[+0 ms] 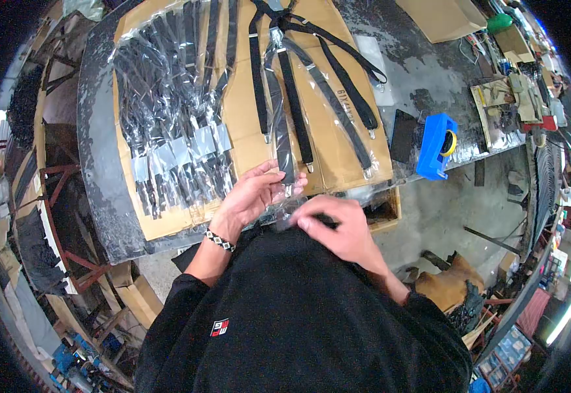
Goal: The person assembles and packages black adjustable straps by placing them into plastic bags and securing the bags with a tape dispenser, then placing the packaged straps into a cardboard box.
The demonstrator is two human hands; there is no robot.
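My left hand [249,195] is closed round the lower end of a black suspender strap [277,118] in a clear plastic sleeve, at the table's near edge. Close beside it, my right hand [343,229] pinches the sleeve's loose plastic end [288,208], just in front of my dark shirt; its fingertips are slightly blurred. Black suspenders [287,82] with metal clips lie spread on the cardboard sheet [313,167] ahead of my hands. To the left, several bagged suspenders [161,98] with grey cards lie side by side in shiny plastic.
The dark table [99,177] carries the cardboard. A blue tape dispenser [434,145] with yellow-cored tape stands at its right edge, beside a flat black piece [402,134]. A cardboard box [444,18] is at the back right. Cluttered shelves line the right side.
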